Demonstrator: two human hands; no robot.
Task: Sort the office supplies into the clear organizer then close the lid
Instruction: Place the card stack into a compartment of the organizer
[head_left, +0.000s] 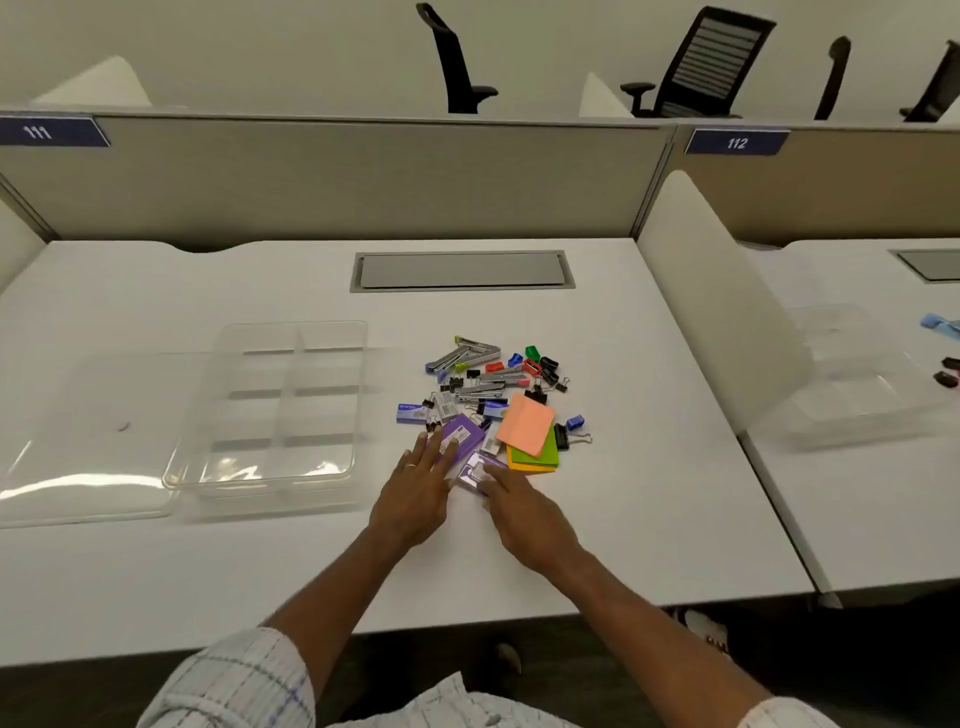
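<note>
Fingers (442, 448) of left hand (415, 493) and right hand (524, 514) straight and relaxed, touching purple boxes (464, 434) at the near edge of the supplies pile (493, 382) on the desk (639, 493), gripping nothing. Clear organizer (174, 480) open at left, lid (78, 467) beside it. Risks scattering loose binder clips (562, 435) if dragged.

Glossy clear plastic organizer (270, 410), shiny metal staplers (470, 353) and paper sticky notes (524, 425) on a smooth matt white desk (623, 493).

Blue partition signs (52, 131) (736, 142) read 111 and 112.
</note>
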